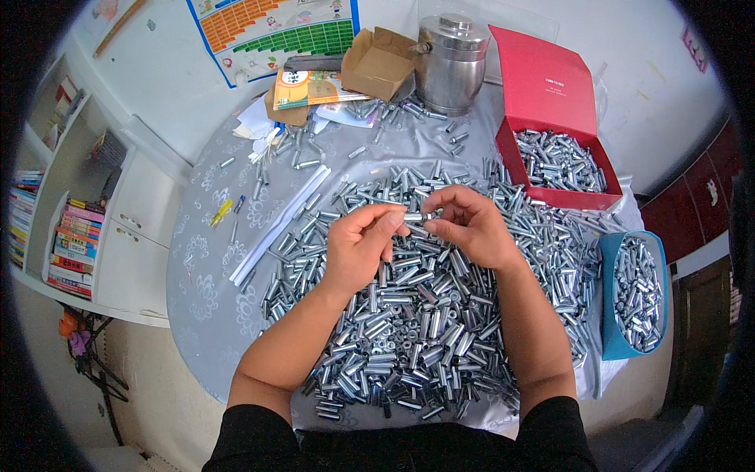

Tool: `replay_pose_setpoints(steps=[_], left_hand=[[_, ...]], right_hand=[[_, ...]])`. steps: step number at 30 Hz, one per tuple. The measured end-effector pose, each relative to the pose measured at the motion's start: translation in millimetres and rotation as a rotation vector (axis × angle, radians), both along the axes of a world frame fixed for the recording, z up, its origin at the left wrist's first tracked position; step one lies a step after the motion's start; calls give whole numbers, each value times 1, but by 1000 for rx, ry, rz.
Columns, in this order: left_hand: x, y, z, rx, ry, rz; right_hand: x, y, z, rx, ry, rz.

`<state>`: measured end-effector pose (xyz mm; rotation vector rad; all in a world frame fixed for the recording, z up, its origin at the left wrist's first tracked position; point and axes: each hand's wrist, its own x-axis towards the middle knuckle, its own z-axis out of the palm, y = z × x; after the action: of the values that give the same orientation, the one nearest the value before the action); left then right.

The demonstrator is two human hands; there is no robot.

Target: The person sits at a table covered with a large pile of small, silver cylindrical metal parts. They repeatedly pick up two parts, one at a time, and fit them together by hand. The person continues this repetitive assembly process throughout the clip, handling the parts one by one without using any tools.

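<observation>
From the head camera, a round table [197,259] under a pale patterned cloth fills the middle; its left rim curves near a white cabinet [141,236], and its near edge meets the person's dark shirt. Bare cloth shows only on the left side. A heap of short shiny metal tubes [409,315] covers the rest, smooth and cylindrical.

Above the heap, the left hand [360,248] and the right hand [472,228] meet, each with fingers closed narrowly on an end of one small metal tube [414,216] held level between them.

At the right edge stand a red cardboard box [550,94] with lid raised and a blue tub [609,307], both full of tubes. A steel pot [452,63] sits at the far edge.
</observation>
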<state>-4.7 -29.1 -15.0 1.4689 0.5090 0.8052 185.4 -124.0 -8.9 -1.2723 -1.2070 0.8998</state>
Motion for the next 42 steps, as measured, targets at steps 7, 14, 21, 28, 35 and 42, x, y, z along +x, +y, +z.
replay_pose_setpoints(steps=[7, 14, 21, 28, 35, 42], left_hand=[[0, 1, -1, -8, -1, -5], [2, 2, 0, 6, -24, 9], [1, 3, -3, -9, -23, 14], [1, 7, -8, -20, 0, -40], [1, 6, -3, -50, -4, -56], [1, 6, -5, -49, -99, -11]], right_hand=[[-2, 0, 1, 4, -48, -30], [2, -1, -3, -14, -82, -53], [-1, 0, -3, 21, -93, -91], [-5, 0, 0, 20, 14, -51], [-1, 0, -7, 28, 56, -18], [-5, -1, 5, 66, 5, -62]])
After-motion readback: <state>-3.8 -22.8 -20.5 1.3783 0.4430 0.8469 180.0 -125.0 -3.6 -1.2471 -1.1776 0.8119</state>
